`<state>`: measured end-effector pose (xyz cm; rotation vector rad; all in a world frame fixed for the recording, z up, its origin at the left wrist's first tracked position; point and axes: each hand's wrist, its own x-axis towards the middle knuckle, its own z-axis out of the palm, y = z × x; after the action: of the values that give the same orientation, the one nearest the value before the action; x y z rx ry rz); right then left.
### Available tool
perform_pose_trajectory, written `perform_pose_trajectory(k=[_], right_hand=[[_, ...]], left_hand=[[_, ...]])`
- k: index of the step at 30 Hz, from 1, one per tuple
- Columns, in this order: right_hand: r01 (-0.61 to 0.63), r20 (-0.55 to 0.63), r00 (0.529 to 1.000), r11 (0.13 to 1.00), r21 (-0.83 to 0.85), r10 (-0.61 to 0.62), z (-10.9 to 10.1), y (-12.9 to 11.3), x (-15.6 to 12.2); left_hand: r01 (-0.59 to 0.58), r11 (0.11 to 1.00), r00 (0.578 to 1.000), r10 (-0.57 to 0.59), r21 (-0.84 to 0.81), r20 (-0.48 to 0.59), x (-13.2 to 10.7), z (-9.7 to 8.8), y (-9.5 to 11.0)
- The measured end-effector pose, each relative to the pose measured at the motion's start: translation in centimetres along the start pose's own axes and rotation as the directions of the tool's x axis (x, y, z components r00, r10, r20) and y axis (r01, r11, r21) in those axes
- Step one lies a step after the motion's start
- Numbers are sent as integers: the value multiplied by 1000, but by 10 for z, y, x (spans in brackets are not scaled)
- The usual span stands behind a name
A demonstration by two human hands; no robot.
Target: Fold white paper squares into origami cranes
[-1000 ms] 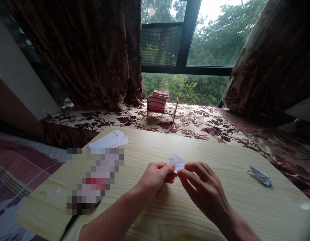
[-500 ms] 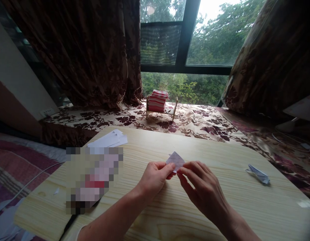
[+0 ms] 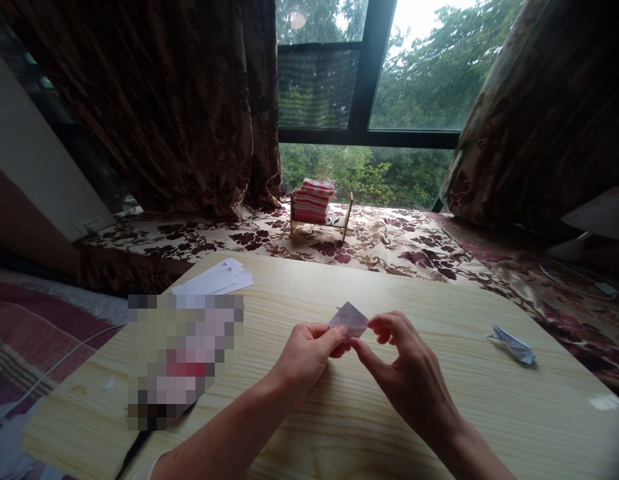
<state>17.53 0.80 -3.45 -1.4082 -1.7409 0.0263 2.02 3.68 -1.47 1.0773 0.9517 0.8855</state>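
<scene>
My left hand (image 3: 317,350) is closed on a small diamond of folded paper (image 3: 348,319), its thumb pressed on the lower part of the front. Faint marks run across the paper's pale surface. My right hand (image 3: 404,353) holds the paper lightly from the right, index fingertip at the right corner and thumb tip near the bottom corner. Its other fingers curl inward above the table. What lies behind the paper is hidden. Farther right, a folded paper piece (image 3: 513,345), long and pointed, rests on the tabletop.
White paper sheets (image 3: 214,277) lie at the back left of the wooden table (image 3: 439,413). A pixelated object (image 3: 189,367) with a black cable sits nearer, beside a paper scrap (image 3: 108,383). Behind, a small rack (image 3: 347,217) holds striped pink cloths (image 3: 313,200) on the windowsill.
My right hand's fingers have lifted and curled, with the index fingertip moving up to the paper's right corner. My left hand keeps its hold. The view has shifted slightly.
</scene>
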Motion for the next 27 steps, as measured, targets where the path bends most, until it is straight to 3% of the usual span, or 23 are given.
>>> perform_pose_trajectory(k=[3,8,13,21,27], right_hand=[[-149,56,988,985,90,145,2,4,0],[-258,214,956,923,285,201,5,7,2],[-392,336,907,798,458,254,7,10,2],[-452,364,885,718,529,290,6,10,3],[-447,388,882,742,501,269,4,8,4]], left_hand=[[-1,1000,1000,1,3,2,0,0,0],[-10,1000,1000,10,-8,11,-1,2,1],[-33,998,999,34,60,-4,-1,3,3],[-174,948,984,178,266,8,-2,2,4],[-147,963,987,157,228,-30,1,2,0]])
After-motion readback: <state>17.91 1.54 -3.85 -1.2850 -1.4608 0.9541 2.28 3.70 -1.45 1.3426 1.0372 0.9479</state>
